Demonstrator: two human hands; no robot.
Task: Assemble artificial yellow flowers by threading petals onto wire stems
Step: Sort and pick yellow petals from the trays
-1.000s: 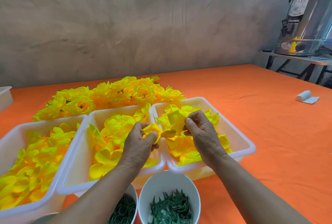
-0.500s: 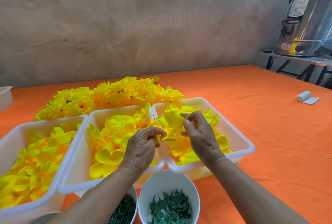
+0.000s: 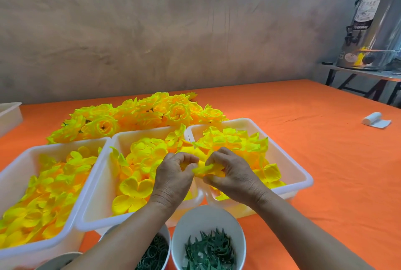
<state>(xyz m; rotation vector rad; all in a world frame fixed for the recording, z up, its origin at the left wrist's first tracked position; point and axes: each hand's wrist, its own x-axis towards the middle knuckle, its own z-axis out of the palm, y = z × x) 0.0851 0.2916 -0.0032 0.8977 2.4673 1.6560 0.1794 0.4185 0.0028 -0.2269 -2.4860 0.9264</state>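
My left hand [image 3: 173,175] and my right hand [image 3: 233,173] meet above the gap between the middle tray [image 3: 98,207] and the right tray [image 3: 299,174]. Both pinch a yellow petal piece [image 3: 205,169] held between them; no wire stem shows. All three white trays, including the left tray [image 3: 13,170], hold loose yellow petals. A heap of finished yellow flowers [image 3: 138,113] lies behind the trays on the orange table [image 3: 325,161].
A white cup of green leaf pieces [image 3: 208,246] and a cup of green rings [image 3: 155,252] stand at the near edge. A white roll [image 3: 375,119] lies far right. A steel urn [image 3: 377,33] sits on a side stand. Another tray corner [image 3: 9,113] shows far left.
My right hand has lowered from the right tray and closed in on my left hand. The petal piece is now gripped by both hands, lower and closer to me.
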